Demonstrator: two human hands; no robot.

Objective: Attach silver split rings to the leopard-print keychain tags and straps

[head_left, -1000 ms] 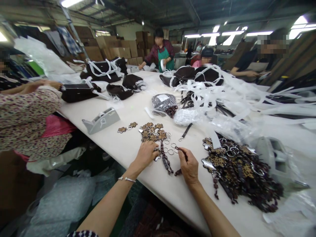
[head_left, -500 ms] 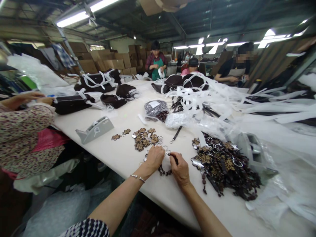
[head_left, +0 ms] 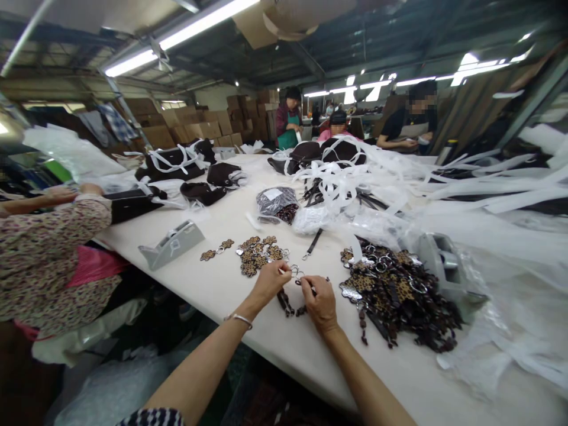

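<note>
Near the table's front edge, my left hand (head_left: pixel 268 286) is closed in a pinch at a silver ring (head_left: pixel 296 272). My right hand (head_left: pixel 321 300) pinches a dark piece just right of the ring. A dark beaded strand (head_left: pixel 285 303) hangs below and between the hands. Behind my left hand lies a small pile of leopard-patterned flower charms (head_left: pixel 256 255) with metal rings. Farther left are two more joined flower charms (head_left: pixel 207 255). To the right of my hands is a large heap of beaded charms (head_left: pixel 399 284).
Grey tape dispensers stand at the left (head_left: pixel 172 244) and right (head_left: pixel 444 260) of the white table (head_left: pixel 222 284). Behind are a bagged bundle (head_left: pixel 276 201), a dark strap (head_left: pixel 314 244), dark bags and white strips. A person in floral sleeves (head_left: pixel 48 254) works at left; others stand across the table.
The view has shifted slightly. My left hand has turned and opened its pinch area to view, beside the ring. The neighbour's arms at left have moved, and the person in the green apron has turned.
</note>
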